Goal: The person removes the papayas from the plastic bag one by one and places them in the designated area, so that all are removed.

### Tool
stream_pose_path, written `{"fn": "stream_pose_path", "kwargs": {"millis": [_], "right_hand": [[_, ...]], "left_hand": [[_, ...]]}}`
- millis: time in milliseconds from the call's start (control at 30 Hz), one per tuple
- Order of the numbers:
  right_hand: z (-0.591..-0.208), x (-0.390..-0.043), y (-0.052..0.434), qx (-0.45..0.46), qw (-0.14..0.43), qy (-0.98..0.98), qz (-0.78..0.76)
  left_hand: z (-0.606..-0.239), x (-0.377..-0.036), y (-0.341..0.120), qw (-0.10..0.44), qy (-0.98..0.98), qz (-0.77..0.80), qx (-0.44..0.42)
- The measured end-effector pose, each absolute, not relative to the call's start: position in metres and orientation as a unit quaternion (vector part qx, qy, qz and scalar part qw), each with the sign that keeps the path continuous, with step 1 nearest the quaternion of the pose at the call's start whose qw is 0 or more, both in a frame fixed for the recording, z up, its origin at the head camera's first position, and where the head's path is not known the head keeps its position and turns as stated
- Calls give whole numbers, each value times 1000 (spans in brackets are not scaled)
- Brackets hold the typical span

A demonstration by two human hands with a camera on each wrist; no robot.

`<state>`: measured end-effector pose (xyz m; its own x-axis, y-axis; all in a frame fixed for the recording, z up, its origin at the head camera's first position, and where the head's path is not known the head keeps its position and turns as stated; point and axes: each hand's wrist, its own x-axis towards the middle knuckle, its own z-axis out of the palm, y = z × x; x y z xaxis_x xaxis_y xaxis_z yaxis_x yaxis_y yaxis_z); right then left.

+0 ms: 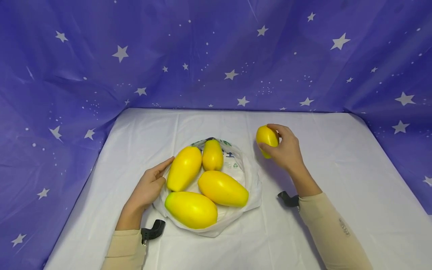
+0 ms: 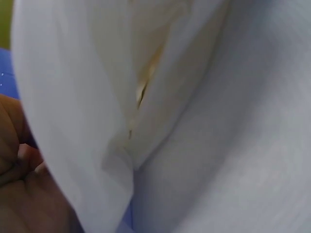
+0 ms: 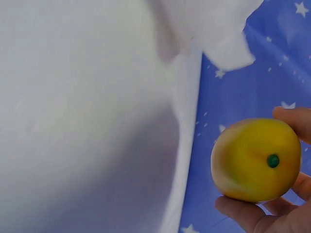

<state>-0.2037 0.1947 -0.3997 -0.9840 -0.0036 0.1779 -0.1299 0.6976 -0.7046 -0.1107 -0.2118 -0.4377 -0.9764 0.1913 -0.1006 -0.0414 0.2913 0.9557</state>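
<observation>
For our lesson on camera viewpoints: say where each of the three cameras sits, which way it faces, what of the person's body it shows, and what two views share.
Head: looks forward and down at the table; both hands and sleeves show.
Left wrist: close on the white bag; the left hand shows at its edge.
Right wrist: faces the starry cloth; the right hand holds a yellow fruit.
Shared: head and right wrist views both show that held fruit.
</observation>
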Motion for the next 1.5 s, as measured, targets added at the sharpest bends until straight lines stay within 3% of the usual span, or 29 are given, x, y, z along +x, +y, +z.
{"fn": "stream_pose_path", "kwargs": {"millis": [400, 1200, 1333, 1500], "right_hand": [[-419, -211, 216, -6, 39, -923, 383], [-412, -206, 219, -3, 23, -930, 366], [-405, -203, 217, 1, 31, -932, 361], [-392, -197, 210, 37, 82, -924, 373]], "left_hand": [[-437, -110, -212, 94, 805, 584, 53], [-436, -111, -215, 104, 808, 577, 51], [-436, -111, -215, 105, 807, 579, 50], [-435, -110, -214, 110, 801, 586, 47]]}}
